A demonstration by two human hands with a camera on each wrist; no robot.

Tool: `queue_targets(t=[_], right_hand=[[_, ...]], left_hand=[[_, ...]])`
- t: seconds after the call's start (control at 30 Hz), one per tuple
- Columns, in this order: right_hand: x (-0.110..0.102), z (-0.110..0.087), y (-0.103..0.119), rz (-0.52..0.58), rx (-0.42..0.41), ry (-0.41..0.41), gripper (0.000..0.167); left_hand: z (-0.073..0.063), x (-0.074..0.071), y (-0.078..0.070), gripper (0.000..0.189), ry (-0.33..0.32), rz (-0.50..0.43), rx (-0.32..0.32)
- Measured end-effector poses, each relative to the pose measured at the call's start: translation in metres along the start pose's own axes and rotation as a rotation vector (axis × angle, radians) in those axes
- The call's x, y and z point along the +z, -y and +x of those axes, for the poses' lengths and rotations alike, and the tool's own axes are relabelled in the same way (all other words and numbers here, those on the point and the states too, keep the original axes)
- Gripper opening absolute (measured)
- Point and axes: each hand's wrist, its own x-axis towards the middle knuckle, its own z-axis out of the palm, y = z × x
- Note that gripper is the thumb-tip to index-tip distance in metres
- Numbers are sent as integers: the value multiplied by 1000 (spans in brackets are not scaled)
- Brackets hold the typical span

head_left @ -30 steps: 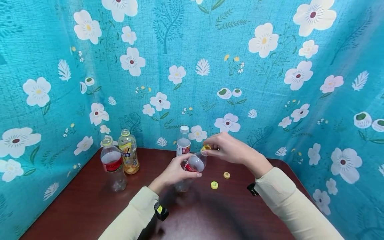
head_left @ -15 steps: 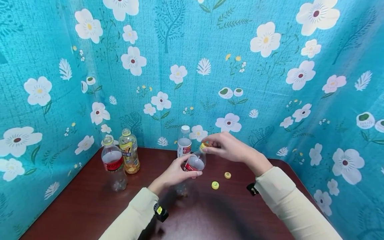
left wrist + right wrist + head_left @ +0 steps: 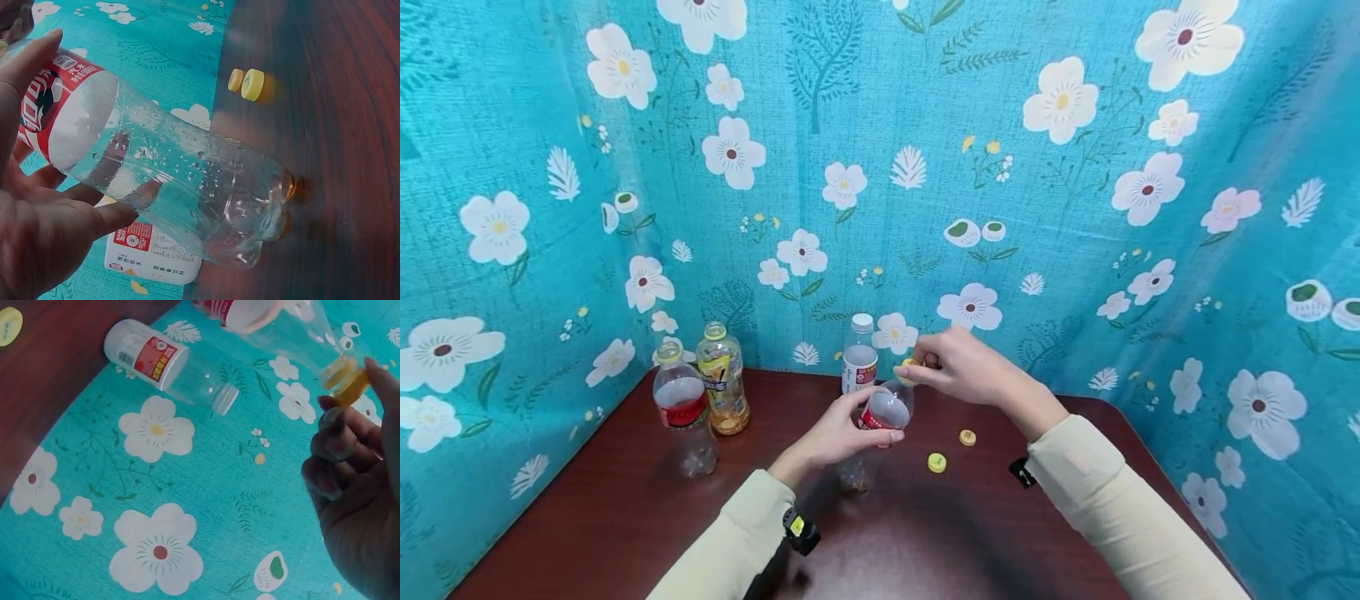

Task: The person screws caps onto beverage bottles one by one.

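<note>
My left hand (image 3: pixel 835 427) grips a clear plastic soda bottle (image 3: pixel 181 169) round its red label, thumb on one side and fingers on the other. The bottle leans to the right, its base low over the table and droplets clinging inside. At its mouth, the thumb and fingers of my right hand (image 3: pixel 966 367) pinch a yellow bottle cap (image 3: pixel 352 389). In the right wrist view the cap sits right at the yellow neck ring (image 3: pixel 337 372). Two loose yellow caps, one (image 3: pixel 937 462) nearer and another (image 3: pixel 967 437) farther, lie on the table right of the bottle.
Behind the held bottle stands a white-capped bottle (image 3: pixel 860 367) with a white label. At the left are an uncapped red-label bottle (image 3: pixel 683 408) and an uncapped yellow-label bottle (image 3: pixel 722 383). A blue flowered curtain (image 3: pixel 910 275) borders the dark wooden table (image 3: pixel 880 550).
My right fingers have shifted round the cap at the bottle's mouth, and the right wrist has moved slightly left. The left hand keeps its hold on the bottle almost unmoved.
</note>
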Motion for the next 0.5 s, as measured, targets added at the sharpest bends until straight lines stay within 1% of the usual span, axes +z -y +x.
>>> queue_targets(t=[0.1, 0.13, 0.2, 0.23, 0.27, 0.4, 0.5], right_hand=[[-1, -3, -4, 17, 35, 23, 25], [-2, -5, -5, 32, 40, 41, 28], [-5, -8, -7, 75, 34, 82, 40], [-7, -9, -8, 88, 19, 101, 44], [-9, -9, -8, 98, 4, 119, 44], [-13, -8, -5, 111, -33, 156, 34], [-10, -5, -1, 83, -24, 130, 21]], left_hand=[[-1, 0, 0, 59, 10, -13, -3], [-1, 0, 0, 59, 17, -19, -5], [-1, 1, 0, 59, 25, -22, -9], [-2, 1, 0, 59, 27, -22, -12], [-2, 1, 0, 59, 31, -24, -15], [-2, 0, 0, 58, 28, -20, -11], [-1, 0, -1, 57, 19, -16, -13]])
